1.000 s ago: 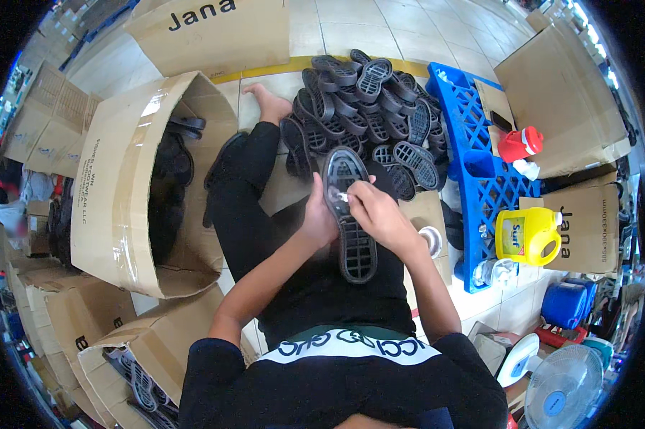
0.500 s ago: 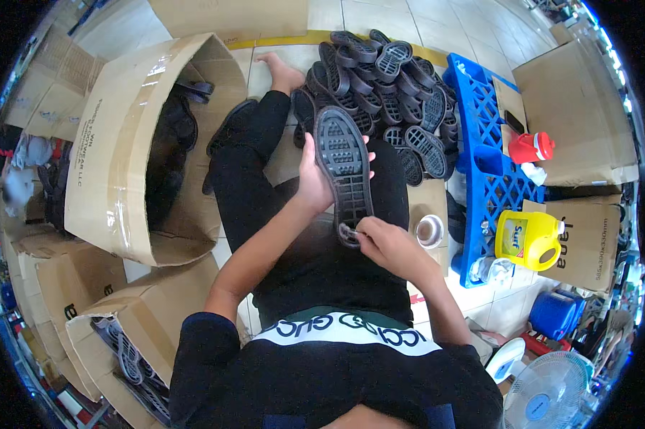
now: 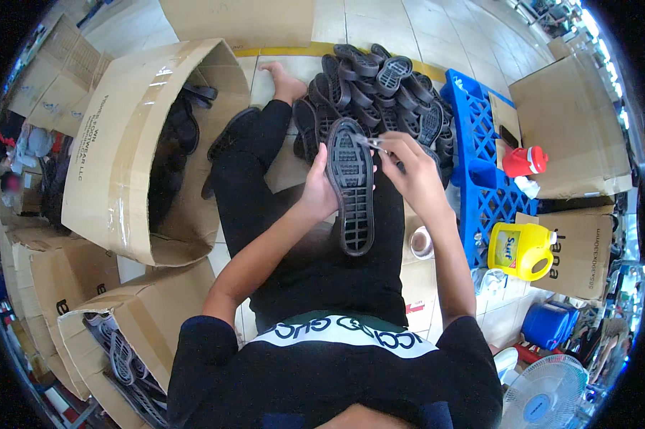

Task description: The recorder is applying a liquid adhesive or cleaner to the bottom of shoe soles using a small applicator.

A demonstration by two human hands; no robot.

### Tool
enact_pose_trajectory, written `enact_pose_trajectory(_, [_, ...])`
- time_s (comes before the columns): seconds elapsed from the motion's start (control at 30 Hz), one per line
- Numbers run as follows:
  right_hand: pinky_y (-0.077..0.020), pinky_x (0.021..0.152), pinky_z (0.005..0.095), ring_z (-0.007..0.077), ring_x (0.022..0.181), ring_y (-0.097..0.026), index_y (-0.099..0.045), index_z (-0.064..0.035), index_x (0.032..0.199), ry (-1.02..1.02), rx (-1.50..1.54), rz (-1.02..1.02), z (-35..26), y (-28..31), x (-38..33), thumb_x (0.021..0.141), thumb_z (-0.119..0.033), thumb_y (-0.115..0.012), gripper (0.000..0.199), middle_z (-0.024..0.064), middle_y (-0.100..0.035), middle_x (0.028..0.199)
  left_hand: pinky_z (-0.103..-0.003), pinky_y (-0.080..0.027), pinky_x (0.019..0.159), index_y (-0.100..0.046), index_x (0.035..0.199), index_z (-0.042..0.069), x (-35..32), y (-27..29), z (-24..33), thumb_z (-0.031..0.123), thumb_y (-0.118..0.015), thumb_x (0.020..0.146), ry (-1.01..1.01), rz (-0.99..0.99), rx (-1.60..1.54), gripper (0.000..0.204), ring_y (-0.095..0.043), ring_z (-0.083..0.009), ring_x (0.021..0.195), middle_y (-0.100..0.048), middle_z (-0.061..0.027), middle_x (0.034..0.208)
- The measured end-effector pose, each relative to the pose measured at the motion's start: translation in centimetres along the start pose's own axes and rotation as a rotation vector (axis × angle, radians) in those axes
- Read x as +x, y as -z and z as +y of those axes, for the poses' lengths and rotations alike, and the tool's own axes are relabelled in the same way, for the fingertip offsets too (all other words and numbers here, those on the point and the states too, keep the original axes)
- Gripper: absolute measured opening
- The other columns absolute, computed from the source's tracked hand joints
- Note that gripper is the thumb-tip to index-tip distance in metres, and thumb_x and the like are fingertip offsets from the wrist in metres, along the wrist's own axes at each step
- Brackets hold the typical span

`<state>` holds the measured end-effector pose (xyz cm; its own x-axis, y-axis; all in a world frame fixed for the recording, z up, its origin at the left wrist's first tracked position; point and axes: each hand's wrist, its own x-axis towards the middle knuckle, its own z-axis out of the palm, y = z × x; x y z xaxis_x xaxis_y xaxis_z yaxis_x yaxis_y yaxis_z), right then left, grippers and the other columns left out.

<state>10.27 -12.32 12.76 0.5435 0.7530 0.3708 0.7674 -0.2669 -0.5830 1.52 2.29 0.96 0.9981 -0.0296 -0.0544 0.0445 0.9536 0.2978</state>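
Observation:
A dark shoe sole [image 3: 355, 214] stands lengthwise above my lap, its gridded, hollow face turned up toward me. My left hand [image 3: 321, 187] grips it by the left edge, thumb along the rim and some fingertips showing at the right edge. In my right hand [image 3: 414, 170] is a slim tool with a pale, blurred tip [image 3: 364, 141]. That tip is over the upper end of the sole; whether it touches I cannot tell. A small round white tub [image 3: 421, 243] sits on cardboard by my right leg.
Many similar dark soles [image 3: 369, 93] are heaped on the tiles ahead. At right a blue plastic pallet [image 3: 472, 171] carries a red jug [image 3: 525, 161] and a yellow bottle [image 3: 521, 250]. An open carton [image 3: 115, 157] with dark footwear lies at left. A fan [image 3: 540, 400] stands lower right.
My right hand has moved with its tool from the sole's lower end up to its upper end. The sole has shifted slightly down and right, now more upright, still in my left hand.

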Motion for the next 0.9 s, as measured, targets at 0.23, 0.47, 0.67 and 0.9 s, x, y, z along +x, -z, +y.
enact_pose_trajectory(0.23, [-0.0524,0.087,0.0389,0.033,0.103,-0.062,-0.061,0.0011,0.101,0.323,-0.271,-0.128,1.5,-0.8,3.7,0.083,-0.005,-0.065,0.019,0.0144,-0.061,0.116,-0.048,-0.052,0.092,-0.047,0.135,0.004,-0.4,0.0,0.0,0.067,-0.026,0.097,-0.009,-0.027,0.037,0.077,-0.061,-0.0285,0.112,-0.061,-0.0145,0.122])
enact_pose_trajectory(0.47, [-0.0518,0.079,0.0367,0.0261,0.088,-0.061,-0.056,-0.0026,0.091,0.38,-0.564,-0.155,1.8,-2.1,3.9,0.082,-0.008,-0.065,0.014,0.0117,-0.058,0.092,-0.052,-0.048,0.096,-0.048,0.134,0.004,-0.4,1.0,0.0,0.066,-0.021,0.097,0.019,-0.025,0.012,0.077,-0.059,-0.0314,0.114,-0.06,-0.0159,0.124])
enact_pose_trajectory(0.67, [-0.0518,0.071,0.0382,0.0274,0.077,-0.061,-0.052,-0.0036,0.09,0.209,-0.641,-0.129,2.2,-3.9,0.8,0.084,-0.011,-0.064,0.015,0.0103,-0.054,0.08,-0.046,-0.046,0.099,-0.049,0.133,0.006,0.1,2.0,-0.3,0.058,-0.025,0.101,0.003,-0.033,-0.096,0.066,-0.06,-0.0269,0.112,-0.06,-0.0114,0.125])
enact_pose_trajectory(0.9, [-0.0511,0.07,0.0352,0.024,0.077,-0.061,-0.053,-0.0055,0.088,0.26,-0.59,-0.321,1.3,-2.5,-3.6,0.081,-0.012,-0.063,0.014,0.0077,-0.054,0.078,-0.043,-0.042,0.103,-0.046,0.137,0.005,-0.1,2.4,-0.4,0.056,-0.027,0.101,-0.002,-0.01,-0.047,0.066,-0.057,-0.0252,0.116,-0.058,-0.0111,0.129])
